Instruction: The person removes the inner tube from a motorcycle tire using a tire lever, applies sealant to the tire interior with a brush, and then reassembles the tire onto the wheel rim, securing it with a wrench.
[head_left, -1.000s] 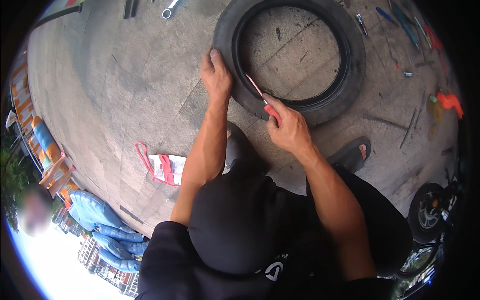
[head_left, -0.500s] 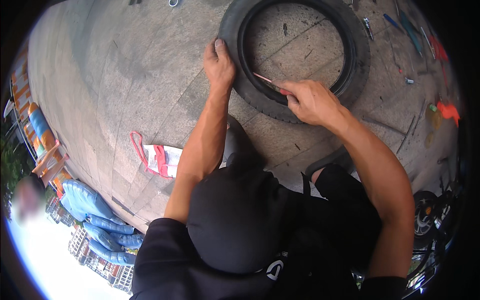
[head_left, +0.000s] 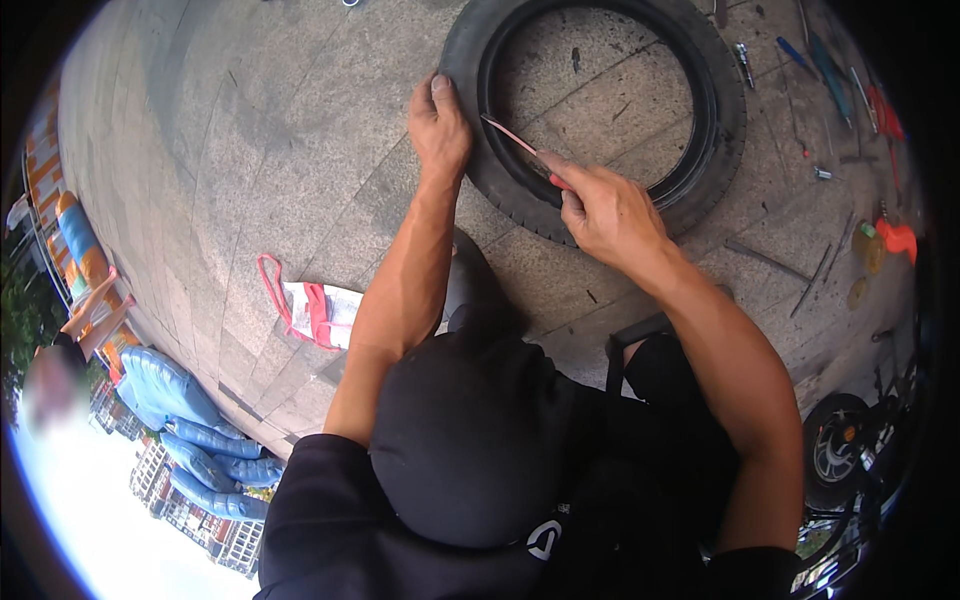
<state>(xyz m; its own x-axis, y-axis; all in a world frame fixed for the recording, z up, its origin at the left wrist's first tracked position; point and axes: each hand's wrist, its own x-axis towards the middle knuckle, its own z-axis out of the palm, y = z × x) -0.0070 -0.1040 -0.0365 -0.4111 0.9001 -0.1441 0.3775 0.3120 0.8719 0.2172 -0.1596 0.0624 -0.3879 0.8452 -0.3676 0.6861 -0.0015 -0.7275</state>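
Note:
A black tyre (head_left: 722,140) lies flat on the paving, its far edge cut off by the top of the view. My left hand (head_left: 440,130) grips the tyre's left outer edge, thumb upward, with most fingers hidden beneath or behind it. In my right hand (head_left: 612,212), above the tyre's near side, is a slim red-handled tool (head_left: 515,139) with a long, thin, slightly bowed blade. Its tip points far-left and meets the tyre's inner rim on the left side. Whether the tip is wedged in or only resting there, I cannot tell.
Scattered tools lie right of the tyre: a socket tool (head_left: 744,65), a blue-handled tool (head_left: 795,52), metal bars (head_left: 768,260) and an orange-red item (head_left: 897,240). A white packet with pink straps (head_left: 318,314) lies left. A wheeled vehicle (head_left: 835,452) stands lower right. Someone is at far left.
My right hand has shifted a little left and nearer. The tool's tip has moved left and farther along the tyre's inner rim. My left hand stays on the tyre's edge.

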